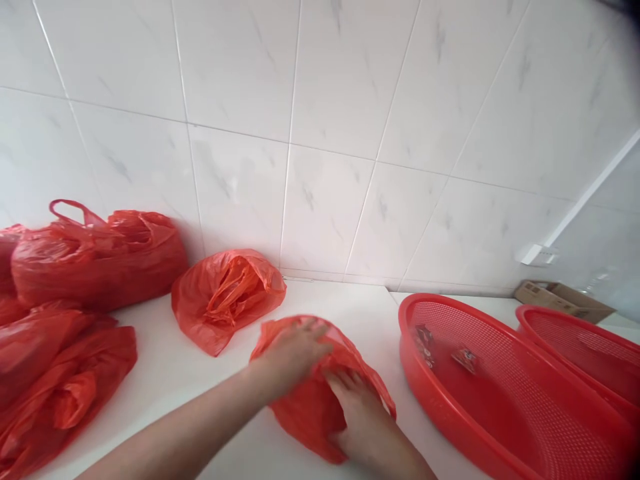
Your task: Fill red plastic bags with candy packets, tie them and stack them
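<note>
A thin red plastic bag (305, 413) lies on the white table in front of me, its mouth loose and crumpled. Across its upper edge rests my left hand (295, 350), fingers stretched out and slightly blurred. My right hand (363, 410) is at the bag's mouth on the right, with thumb and fingers apart against the plastic. Neither hand shows a closed grip. What the bag contains, if anything, is hidden. Just behind it, another crumpled red plastic bag (227, 300) sits near the wall.
Full-looking red bags (100, 267) stand at the left, with another red bag (65, 380) nearer me. To the right, a large red plastic basket (500, 400) holds a few small packets (465, 360). Beyond are a second red basket (590, 340) and a cardboard box (560, 300).
</note>
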Demonstrator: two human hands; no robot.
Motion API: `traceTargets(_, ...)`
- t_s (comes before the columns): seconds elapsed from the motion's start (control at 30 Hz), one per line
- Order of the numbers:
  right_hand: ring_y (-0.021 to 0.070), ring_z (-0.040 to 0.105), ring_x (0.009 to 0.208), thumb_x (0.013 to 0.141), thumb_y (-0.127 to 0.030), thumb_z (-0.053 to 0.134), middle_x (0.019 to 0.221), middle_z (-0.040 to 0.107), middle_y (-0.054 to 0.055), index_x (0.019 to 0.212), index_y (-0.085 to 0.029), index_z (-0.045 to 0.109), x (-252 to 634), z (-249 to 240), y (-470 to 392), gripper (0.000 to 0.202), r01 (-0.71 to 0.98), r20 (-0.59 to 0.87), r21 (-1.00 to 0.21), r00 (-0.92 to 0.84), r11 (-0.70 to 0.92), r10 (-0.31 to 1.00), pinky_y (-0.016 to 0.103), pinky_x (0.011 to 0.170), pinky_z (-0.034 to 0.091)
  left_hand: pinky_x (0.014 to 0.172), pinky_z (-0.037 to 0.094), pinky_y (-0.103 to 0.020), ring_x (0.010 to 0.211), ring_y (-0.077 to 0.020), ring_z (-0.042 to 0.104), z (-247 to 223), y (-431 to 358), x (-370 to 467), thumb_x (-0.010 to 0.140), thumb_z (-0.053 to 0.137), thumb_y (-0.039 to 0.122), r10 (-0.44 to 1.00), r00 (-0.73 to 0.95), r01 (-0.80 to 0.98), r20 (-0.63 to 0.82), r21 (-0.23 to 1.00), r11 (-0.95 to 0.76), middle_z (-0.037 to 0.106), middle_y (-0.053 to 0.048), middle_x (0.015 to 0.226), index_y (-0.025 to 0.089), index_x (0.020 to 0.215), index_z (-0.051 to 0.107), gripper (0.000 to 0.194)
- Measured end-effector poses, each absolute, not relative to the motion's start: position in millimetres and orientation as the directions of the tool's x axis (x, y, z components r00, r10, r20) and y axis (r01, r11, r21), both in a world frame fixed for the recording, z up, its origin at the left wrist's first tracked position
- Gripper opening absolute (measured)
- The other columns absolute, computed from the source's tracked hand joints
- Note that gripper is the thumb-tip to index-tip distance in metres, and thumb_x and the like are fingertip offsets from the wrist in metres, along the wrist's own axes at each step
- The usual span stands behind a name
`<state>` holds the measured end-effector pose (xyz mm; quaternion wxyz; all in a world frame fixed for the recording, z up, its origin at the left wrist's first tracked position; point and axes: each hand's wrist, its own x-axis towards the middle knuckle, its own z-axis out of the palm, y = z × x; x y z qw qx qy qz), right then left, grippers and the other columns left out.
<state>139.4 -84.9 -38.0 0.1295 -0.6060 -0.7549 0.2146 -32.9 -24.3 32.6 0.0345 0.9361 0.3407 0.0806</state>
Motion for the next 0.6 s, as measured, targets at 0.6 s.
traceTargets(0.6, 0.0230, 0.059, 0.099, 0.077, -0.013, 0.046, 0.108, 0.062, 0.006, 0.103, -0.027, 0.068, 146.5, -20.2, -79.6, 0.037, 0.940, 0.067, -0.284, -0.180, 0.192, 0.981, 0.037, 0.088, 0.044, 0.075, 0.047, -0.039, 0.071, -0.0226, 0.061, 6.6, -52.5, -64.3, 0.068, 0.076, 0.036, 0.590, 0.807, 0.580, 0.005, 0.181, -0.795, 0.066, -0.004, 0.073, 0.019, 0.063, 0.066, 0.020)
